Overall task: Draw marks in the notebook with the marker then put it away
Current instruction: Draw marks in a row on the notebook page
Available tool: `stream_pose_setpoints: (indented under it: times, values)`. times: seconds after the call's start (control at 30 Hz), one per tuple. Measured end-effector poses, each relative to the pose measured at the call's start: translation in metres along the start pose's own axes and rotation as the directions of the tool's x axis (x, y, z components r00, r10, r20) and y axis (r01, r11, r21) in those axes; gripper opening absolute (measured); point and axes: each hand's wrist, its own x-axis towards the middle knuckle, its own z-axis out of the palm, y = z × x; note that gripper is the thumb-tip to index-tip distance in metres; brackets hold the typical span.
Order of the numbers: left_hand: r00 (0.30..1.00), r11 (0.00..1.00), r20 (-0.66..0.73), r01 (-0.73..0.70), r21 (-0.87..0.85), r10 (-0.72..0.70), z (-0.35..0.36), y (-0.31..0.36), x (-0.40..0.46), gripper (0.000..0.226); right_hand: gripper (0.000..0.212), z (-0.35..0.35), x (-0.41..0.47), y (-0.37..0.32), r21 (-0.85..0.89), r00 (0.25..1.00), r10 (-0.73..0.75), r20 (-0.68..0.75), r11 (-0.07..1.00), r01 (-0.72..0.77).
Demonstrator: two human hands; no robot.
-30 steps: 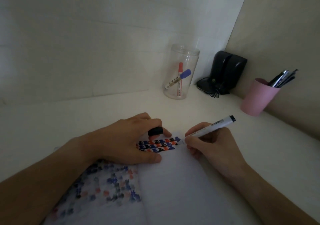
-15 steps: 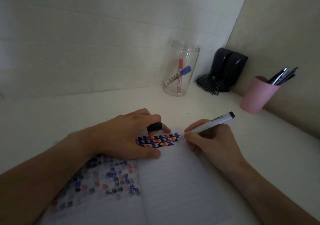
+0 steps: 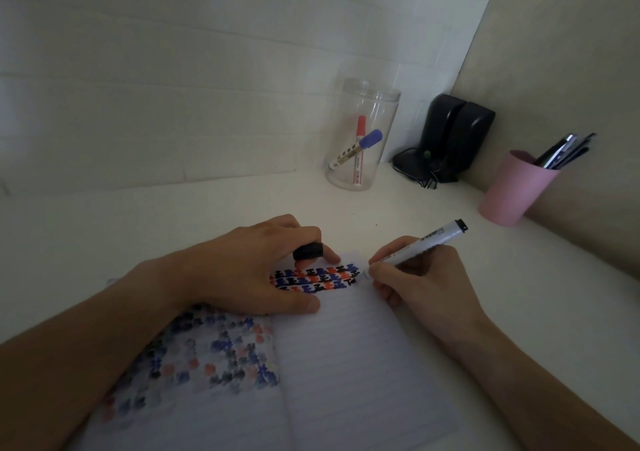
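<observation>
Notebook point(image 3: 346, 364) lies open nearest the person, its right page mostly blank below rows of coloured marks point(image 3: 313, 279). The left hand point(image 3: 249, 270) presses the page flat, fingers closed around a black cap point(image 3: 308, 251). The right hand point(image 3: 419, 284) grips the marker point(image 3: 420, 242), tip down at the row's right end, close to the page edge; short, light strokes should keep ink off the surface point(image 3: 173, 218). Beyond, open room leads to the clear jar point(image 3: 362, 135) holding two markers, with a pink cup point(image 3: 512, 190) well right.

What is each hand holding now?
Left hand: closed on a black cap, resting on the notebook.
Right hand: closed on the marker.
</observation>
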Motion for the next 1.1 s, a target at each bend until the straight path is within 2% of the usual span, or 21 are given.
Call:
stream_pose_setpoints:
  times: [0.33, 0.43, 0.57, 0.7, 0.83, 0.97, 1.1]
  values:
    - [1.000, 1.000, -0.002, 0.005, 0.009, -0.005, 0.0007, -0.0004, 0.0002, 0.052, 0.005, -0.0004, -0.0016, -0.0017, 0.001, 0.999, -0.030, 0.040, 1.000, 0.030]
    - [1.000, 1.000, -0.001, -0.007, 0.001, 0.007, 0.0003, 0.0011, 0.0001, 0.037, 0.005, -0.0008, -0.0016, -0.0014, 0.022, 0.999, -0.030, 0.031, 0.999, 0.030]
    - [1.000, 1.000, -0.006, -0.013, -0.002, 0.013, 0.0002, 0.0006, 0.0000, 0.033, 0.006, 0.0003, -0.0018, -0.0018, 0.000, 0.998, -0.029, 0.052, 1.000, 0.029]
    - [1.000, 1.000, 0.006, 0.004, 0.005, -0.004, 0.0005, 0.0003, 0.0005, 0.054, 0.008, 0.0006, 0.0013, 0.0002, -0.034, 1.000, -0.001, -0.021, 0.999, 0.000]
    - [1.000, 1.000, 0.002, -0.011, 0.011, 0.011, -0.0007, 0.0018, -0.0001, 0.056, 0.008, 0.0013, 0.0025, 0.0021, -0.050, 0.999, 0.006, -0.039, 0.999, -0.008]
    - [1.000, 1.000, 0.000, -0.013, 0.008, 0.013, -0.0014, 0.0029, -0.0008, 0.056, 0.002, -0.0008, 0.0013, -0.0006, 0.112, 0.999, -0.028, -0.032, 0.993, 0.032]
    - [1.000, 1.000, -0.002, -0.001, 0.012, 0.001, -0.0017, 0.0039, -0.0016, 0.055, 0.010, -0.0033, 0.0029, -0.0026, 0.369, 1.000, -0.009, 0.001, 0.929, 0.008]
